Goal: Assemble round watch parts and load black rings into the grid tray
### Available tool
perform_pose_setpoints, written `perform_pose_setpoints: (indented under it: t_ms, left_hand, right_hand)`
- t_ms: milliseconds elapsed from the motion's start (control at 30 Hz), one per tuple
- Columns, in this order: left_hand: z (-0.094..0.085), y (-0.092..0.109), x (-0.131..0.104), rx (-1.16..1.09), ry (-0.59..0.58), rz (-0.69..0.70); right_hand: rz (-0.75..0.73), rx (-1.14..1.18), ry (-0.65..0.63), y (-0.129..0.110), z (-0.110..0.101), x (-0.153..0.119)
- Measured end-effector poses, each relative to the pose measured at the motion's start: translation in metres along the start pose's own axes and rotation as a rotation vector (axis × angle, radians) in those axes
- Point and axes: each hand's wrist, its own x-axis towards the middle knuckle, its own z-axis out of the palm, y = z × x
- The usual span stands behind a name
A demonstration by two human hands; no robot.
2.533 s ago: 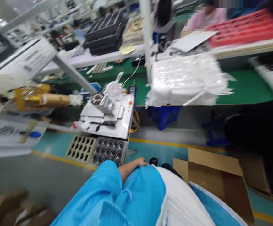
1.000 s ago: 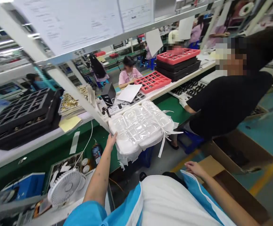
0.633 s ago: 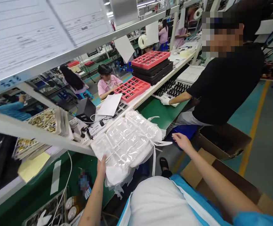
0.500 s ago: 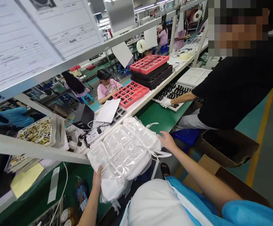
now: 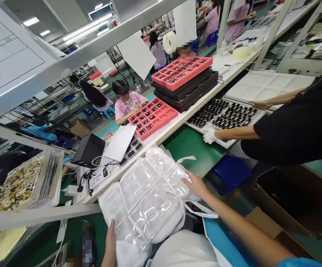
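A stack of clear plastic trays wrapped in white film and tied with white straps, the wrapped bundle [image 5: 149,193], is held tilted in front of my body. My left hand [image 5: 111,237] presses against its lower left side, fingers partly hidden behind it. At the bundle's right edge, my right hand [image 5: 194,184] grips it with the fingers on the plastic. Loose strap ends hang by the right side.
Beyond the bundle runs a white bench [image 5: 161,137] with a red tray [image 5: 153,116] and stacked black trays [image 5: 188,92]. A co-worker's gloved hand [image 5: 209,134] holds a tray of black parts [image 5: 227,115]. Cardboard box [image 5: 296,200] at right; metal rail [image 5: 74,48] above.
My right hand has closed onto the bundle's right edge. The view has shifted right and nearer the bench. The co-worker's second hand now shows on the white tray.
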Motion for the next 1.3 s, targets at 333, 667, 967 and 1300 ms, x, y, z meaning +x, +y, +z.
perform_pose_setpoints:
  t_ms: [333, 667, 967, 1300]
  left_hand:
    - [0.156, 0.024, -0.058, -0.236, -0.379, 0.073]
    - [0.184, 0.038, -0.054, -0.049, -0.373, 0.182]
    - [0.18, 0.045, -0.064, 0.024, -0.347, 0.199]
    - [0.174, 0.061, -0.074, 0.179, -0.287, 0.199]
  right_hand:
    - [0.074, 0.031, 0.21, 0.079, -0.132, 0.055]
    - [0.12, -0.027, 0.23, 0.077, -0.156, 0.059]
    - [-0.065, -0.265, 0.533, 0.053, -0.16, 0.047]
    - [-0.117, -0.175, 0.073, 0.002, -0.162, 0.018]
